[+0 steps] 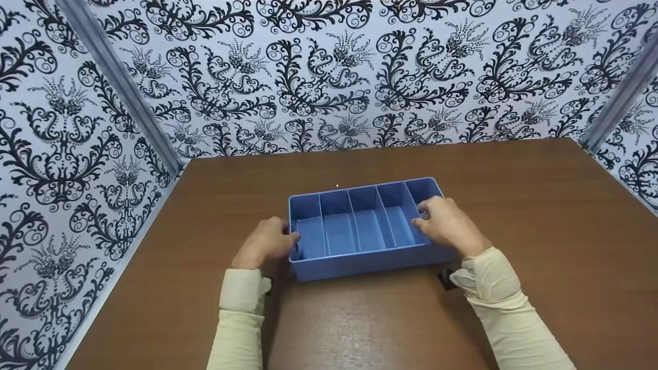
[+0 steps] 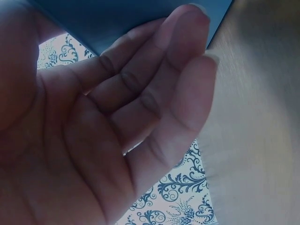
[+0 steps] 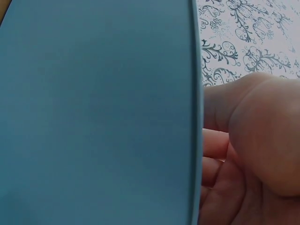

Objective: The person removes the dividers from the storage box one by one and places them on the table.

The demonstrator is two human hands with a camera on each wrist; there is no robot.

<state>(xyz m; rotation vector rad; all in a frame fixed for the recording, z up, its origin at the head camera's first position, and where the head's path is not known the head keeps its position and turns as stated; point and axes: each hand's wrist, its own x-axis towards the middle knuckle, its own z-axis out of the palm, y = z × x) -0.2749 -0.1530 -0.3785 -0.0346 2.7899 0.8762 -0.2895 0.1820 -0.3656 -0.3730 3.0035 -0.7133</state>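
A blue tray [image 1: 360, 262], split by thin dividers into several long compartments, sits on the table at a slight slant, its right end farther back. My left hand [image 1: 264, 240] grips its left end wall, thumb over the rim on the inside; in the left wrist view the curled fingers of the left hand [image 2: 140, 93] lie against the tray's outer side [image 2: 108, 18]. At the right end, my right hand [image 1: 450, 223] holds the wall with its thumb inside. The tray's wall [image 3: 98, 112] hides part of the right hand [image 3: 258, 140] in the right wrist view. No contents show in the compartments.
The brown wooden table [image 1: 540, 216] extends around the tray. Patterned black-and-white panels [image 1: 329, 77] stand behind and at both sides, with grey posts [image 1: 123, 87] at the corners. A tiny bright speck [image 1: 337, 185] lies behind the tray.
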